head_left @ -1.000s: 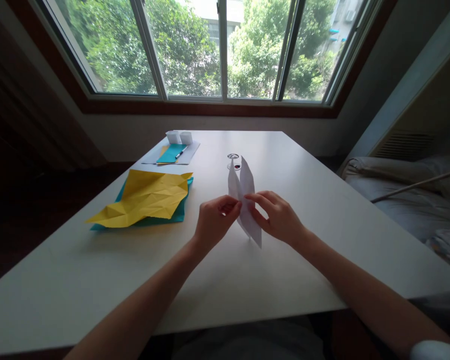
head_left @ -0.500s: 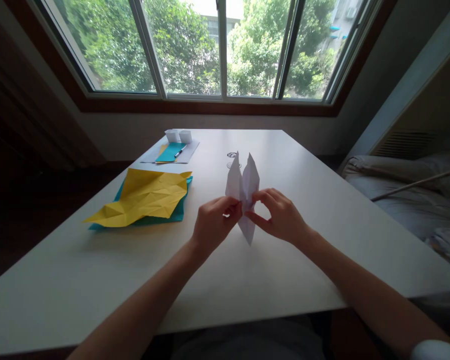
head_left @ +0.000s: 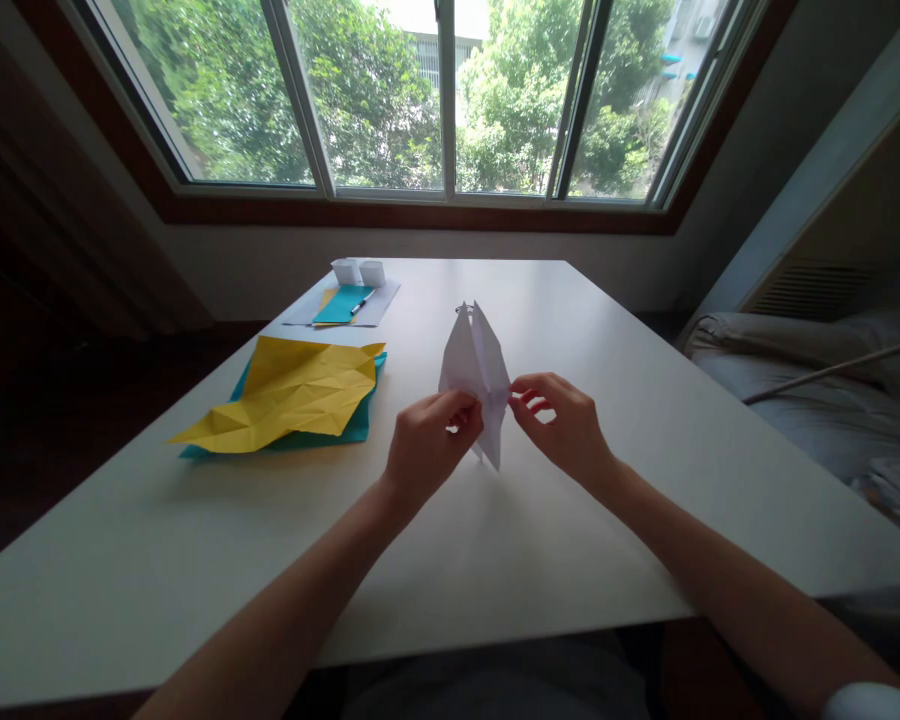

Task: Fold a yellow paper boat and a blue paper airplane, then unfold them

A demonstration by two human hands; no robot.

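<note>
- Head view: the left hand (head_left: 427, 440) is closed in a pinch, thumb and fingertips gripping the left side of a folded white paper piece with pointed ends (head_left: 474, 372).
- The right hand (head_left: 562, 425) is also closed in a pinch on the same paper, holding its right edge at about the same height; the other fingers curl loosely.
- The white paper piece stands nearly upright between the 2 hands, raised above the middle of the white rectangular table (head_left: 645, 420), its upper point toward the window and its lower point hanging just over the tabletop.
- Whether the lower point touches the table, I cannot tell.
- Left of the hands, well apart from them, a creased yellow paper sheet (head_left: 292, 390) lies on top of a teal paper sheet (head_left: 356, 425), which shows only along its edges.
- At the far left end of the table a pale sheet (head_left: 379, 300) carries a smaller teal paper (head_left: 341, 303), a pen (head_left: 361, 303) and 2 small white paper boxes (head_left: 358, 271).
- A small round clear object (head_left: 461, 310) sits on the table just behind the upper tip of the white paper, mostly hidden by it.
</note>
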